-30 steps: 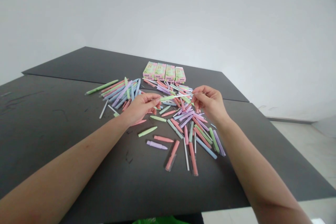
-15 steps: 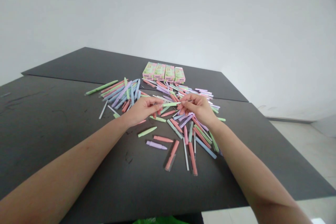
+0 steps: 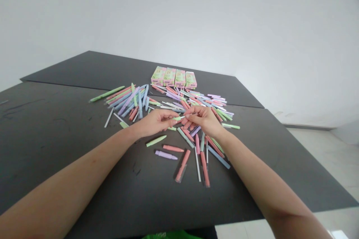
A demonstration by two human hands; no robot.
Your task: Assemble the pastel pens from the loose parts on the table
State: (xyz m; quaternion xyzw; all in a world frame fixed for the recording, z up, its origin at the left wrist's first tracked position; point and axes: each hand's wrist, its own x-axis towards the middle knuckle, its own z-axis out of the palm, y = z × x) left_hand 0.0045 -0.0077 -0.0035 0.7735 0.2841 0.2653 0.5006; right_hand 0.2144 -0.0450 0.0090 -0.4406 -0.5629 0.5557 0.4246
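We hold a light green pen barrel (image 3: 177, 118) between both hands above the middle of the pile. The left hand (image 3: 155, 122) pinches its left end, fingers closed on it; the right hand (image 3: 204, 119) meets it from the right, fingertips closed on a thin white refill (image 3: 187, 115) at the barrel's right end. The two hands sit almost touching, which, in our judgement, keeps barrel and refill aligned on one axis.

The barrel is held just above the dark tabletop (image 3: 56, 134), over a spread of loose pen parts (image 3: 196, 142) in pink, green, blue and purple. A denser group of long barrels (image 3: 129, 99) lies to the far left of the hands. Single pieces lie near us: a green cap (image 3: 156, 140), a purple cap (image 3: 166, 155) and a pink pen (image 3: 182, 165).

Four pastel boxes (image 3: 174, 77) stand side by side at the far edge of the pile, well apart from the hands.
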